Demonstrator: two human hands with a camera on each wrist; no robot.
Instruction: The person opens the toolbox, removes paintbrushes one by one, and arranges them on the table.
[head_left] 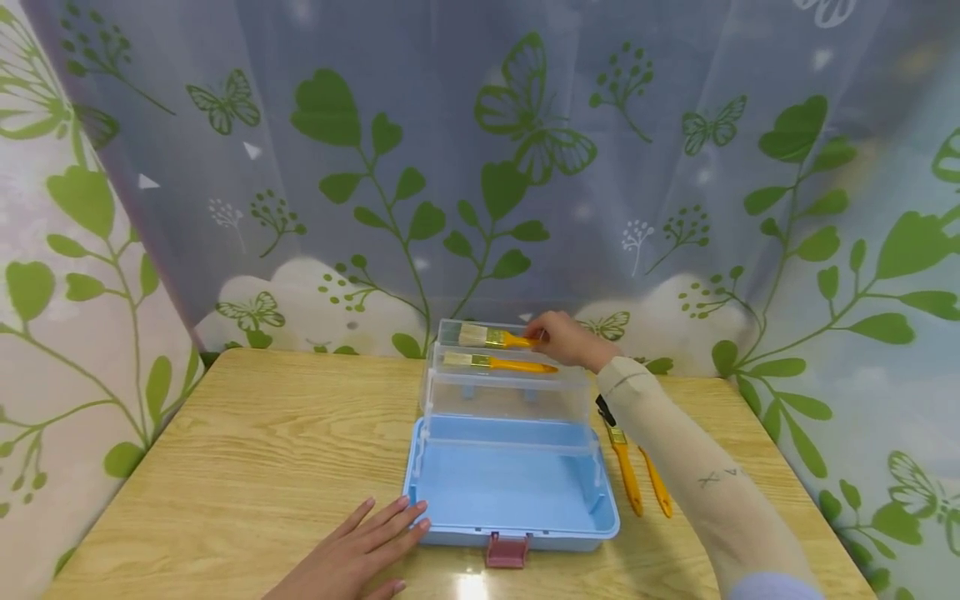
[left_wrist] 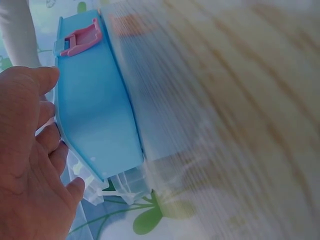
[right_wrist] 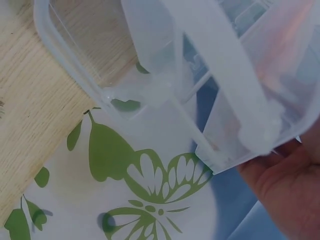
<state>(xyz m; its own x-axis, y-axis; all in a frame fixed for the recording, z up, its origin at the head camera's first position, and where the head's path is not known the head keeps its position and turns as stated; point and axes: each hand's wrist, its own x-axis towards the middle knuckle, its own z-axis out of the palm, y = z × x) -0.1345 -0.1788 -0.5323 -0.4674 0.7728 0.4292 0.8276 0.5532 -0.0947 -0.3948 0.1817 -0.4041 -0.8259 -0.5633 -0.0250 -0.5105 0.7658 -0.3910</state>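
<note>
A light blue storage box [head_left: 517, 487] stands open on the wooden table [head_left: 262, 450], its clear fold-out trays [head_left: 510, 398] stepped up toward the back. A yellow-handled paintbrush [head_left: 486, 337] lies in the top tray, and my right hand [head_left: 566, 340] pinches the end of its handle. A second brush [head_left: 497, 362] lies in the tray just below. My left hand [head_left: 360, 546] lies flat on the table, fingertips against the box's front left corner. The left wrist view shows the left hand [left_wrist: 27, 165] beside the blue box wall [left_wrist: 95, 115]. The right wrist view shows the clear tray [right_wrist: 200, 65] and part of the right hand [right_wrist: 287, 185].
Two more yellow-handled brushes [head_left: 624, 467] [head_left: 656, 483] lie on the table right of the box, under my right forearm. A pink latch [head_left: 506, 552] sticks out at the box's front edge. A leaf-and-butterfly curtain [head_left: 480, 167] hangs close behind and around the table.
</note>
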